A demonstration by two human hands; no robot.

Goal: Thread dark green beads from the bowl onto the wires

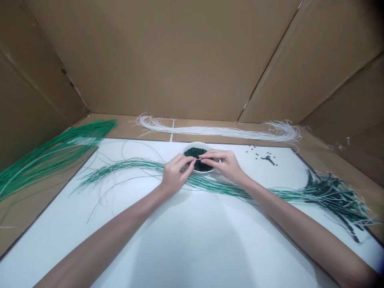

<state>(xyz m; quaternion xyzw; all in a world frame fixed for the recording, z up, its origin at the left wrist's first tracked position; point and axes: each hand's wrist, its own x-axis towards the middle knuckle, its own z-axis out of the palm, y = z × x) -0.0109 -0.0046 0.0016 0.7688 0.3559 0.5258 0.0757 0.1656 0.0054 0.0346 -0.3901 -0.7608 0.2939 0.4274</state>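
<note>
Both hands meet over a white bowl (210, 169) filled with small dark green beads (192, 153). My left hand (177, 172) is closed in a pinch of thumb and forefinger. My right hand (225, 163) pinches from the other side, its fingertips almost meeting the left ones. Between them runs a short stretch of a thin pale strand (198, 159); whether a bead is on it is too small to tell. Beneath my hands and forearms, a long bundle of green strands (210, 185) lies across the white board, passing in front of the bowl.
Dark beaded strand ends (336, 196) spread at the right. Loose dark beads (268, 159) lie right of the bowl. A white strand bundle (222, 131) rests behind the white board (192, 240), a green bundle (54, 152) at the left. Cardboard walls (168, 60) surround the workspace.
</note>
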